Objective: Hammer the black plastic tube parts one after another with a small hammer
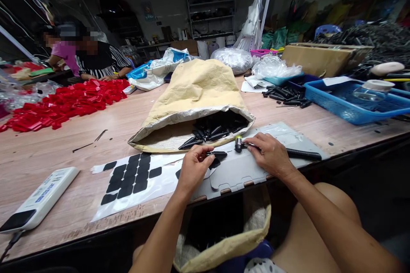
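My left hand [196,165] pinches a slim black pen-like piece [220,154] between thumb and fingers, above a flattened grey board [243,175]. My right hand [271,153] is closed around a small mallet [238,144]. Its head has a yellow-green face on top and a dark one below, and its black handle reaches out to the right. A white sheet [153,194] with several black square stickers [128,179] lies left of my left hand. Behind both hands a large yellow paper sack [198,81] lies open toward me, with black pen-like pieces [213,132] inside its mouth.
A second open sack [224,256] hangs below the table edge at my lap. On the left are a white power strip [41,200] and a pile of red parts [64,104]. A blue tray [346,111] stands at right. Two people sit at the far left.
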{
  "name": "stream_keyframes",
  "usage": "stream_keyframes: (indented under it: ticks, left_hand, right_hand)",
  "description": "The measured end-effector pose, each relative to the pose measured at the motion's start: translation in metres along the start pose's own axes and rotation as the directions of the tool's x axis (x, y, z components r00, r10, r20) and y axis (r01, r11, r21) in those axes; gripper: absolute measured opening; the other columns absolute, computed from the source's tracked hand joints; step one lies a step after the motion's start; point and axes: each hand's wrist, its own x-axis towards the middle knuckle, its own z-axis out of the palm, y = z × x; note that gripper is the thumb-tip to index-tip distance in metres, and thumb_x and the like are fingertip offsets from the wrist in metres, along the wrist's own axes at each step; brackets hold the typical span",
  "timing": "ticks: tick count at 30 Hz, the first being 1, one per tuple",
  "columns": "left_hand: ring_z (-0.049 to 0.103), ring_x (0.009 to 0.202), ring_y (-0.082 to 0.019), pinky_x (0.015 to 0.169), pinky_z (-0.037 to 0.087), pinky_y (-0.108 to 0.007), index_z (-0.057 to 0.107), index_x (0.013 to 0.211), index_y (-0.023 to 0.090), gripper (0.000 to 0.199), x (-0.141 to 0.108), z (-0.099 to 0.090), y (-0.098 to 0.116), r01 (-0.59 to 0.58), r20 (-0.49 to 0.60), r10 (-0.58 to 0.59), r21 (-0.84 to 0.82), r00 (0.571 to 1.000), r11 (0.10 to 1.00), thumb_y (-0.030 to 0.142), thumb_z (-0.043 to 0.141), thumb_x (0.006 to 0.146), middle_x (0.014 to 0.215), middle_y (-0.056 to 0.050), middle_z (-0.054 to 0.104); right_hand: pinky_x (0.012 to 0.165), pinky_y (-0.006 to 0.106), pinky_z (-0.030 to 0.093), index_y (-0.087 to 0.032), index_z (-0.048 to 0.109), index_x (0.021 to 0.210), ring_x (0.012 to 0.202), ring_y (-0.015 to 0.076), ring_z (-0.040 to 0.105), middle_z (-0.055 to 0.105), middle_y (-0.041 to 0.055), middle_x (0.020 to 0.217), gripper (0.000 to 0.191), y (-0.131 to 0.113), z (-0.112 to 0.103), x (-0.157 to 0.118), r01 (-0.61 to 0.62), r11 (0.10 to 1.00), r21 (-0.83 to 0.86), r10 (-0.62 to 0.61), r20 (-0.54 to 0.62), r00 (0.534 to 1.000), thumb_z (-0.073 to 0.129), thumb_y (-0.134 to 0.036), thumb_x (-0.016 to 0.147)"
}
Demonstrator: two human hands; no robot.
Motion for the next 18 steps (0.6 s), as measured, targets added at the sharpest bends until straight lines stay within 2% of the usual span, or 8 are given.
stream_keyframes:
  ticks: [4,7,9,12,18]
  left_hand:
    - [0.062,0.095,-0.021,0.085,0.050,-0.034,0.076,0.105,0.020,0.029,-0.003,-0.006,0.004,-0.126,0.049,0.117,0.291,0.992,0.948,0.019,0.070,0.077,0.102,-0.006,0.066]
    - [0.061,0.096,-0.023,0.084,0.049,-0.035,0.075,0.108,0.020,0.033,0.003,-0.005,0.000,-0.137,0.086,0.112,0.395,0.990,0.908,0.028,0.079,0.075,0.098,-0.006,0.066]
    - [0.061,0.090,-0.022,0.079,0.048,-0.033,0.076,0.100,0.021,0.025,0.008,-0.003,-0.005,-0.118,0.073,0.096,0.416,0.993,0.902,0.034,0.078,0.079,0.092,-0.004,0.066]
    - [0.059,0.085,-0.020,0.075,0.045,-0.031,0.075,0.090,0.021,0.014,0.013,-0.003,-0.012,-0.118,0.067,0.099,0.407,0.993,0.906,0.032,0.075,0.082,0.086,-0.003,0.065]
    - [0.056,0.087,-0.019,0.077,0.042,-0.030,0.075,0.094,0.021,0.018,0.010,-0.007,-0.011,-0.135,0.088,0.110,0.362,0.990,0.923,0.019,0.078,0.076,0.086,-0.001,0.064]
  right_hand:
    - [0.082,0.034,0.045,-0.026,0.072,0.112,0.092,0.0228,0.059,0.067,0.0048,0.093,0.024,0.000,0.000,0.000,0.000,1.000,0.001,0.000,0.003,1.000,0.056,-0.026,0.094]
    - [0.083,0.035,0.045,-0.026,0.072,0.112,0.093,0.0231,0.059,0.068,0.0050,0.094,0.025,0.001,0.000,0.000,0.003,1.000,-0.001,-0.003,0.010,1.000,0.056,-0.025,0.094]
    - [0.083,0.035,0.046,-0.026,0.072,0.112,0.093,0.0232,0.059,0.068,0.0051,0.094,0.025,0.001,0.001,-0.001,0.005,1.000,-0.001,-0.005,0.012,1.000,0.055,-0.026,0.094]
    - [0.083,0.035,0.046,-0.026,0.072,0.113,0.093,0.0230,0.059,0.068,0.0052,0.095,0.025,0.003,0.001,-0.001,-0.002,1.000,0.000,0.002,0.017,1.000,0.055,-0.026,0.095]
    - [0.085,0.035,0.049,-0.026,0.072,0.114,0.094,0.0224,0.062,0.069,0.0043,0.093,0.026,0.000,-0.006,0.002,-0.009,0.996,0.084,0.007,0.023,1.000,0.053,-0.025,0.096]
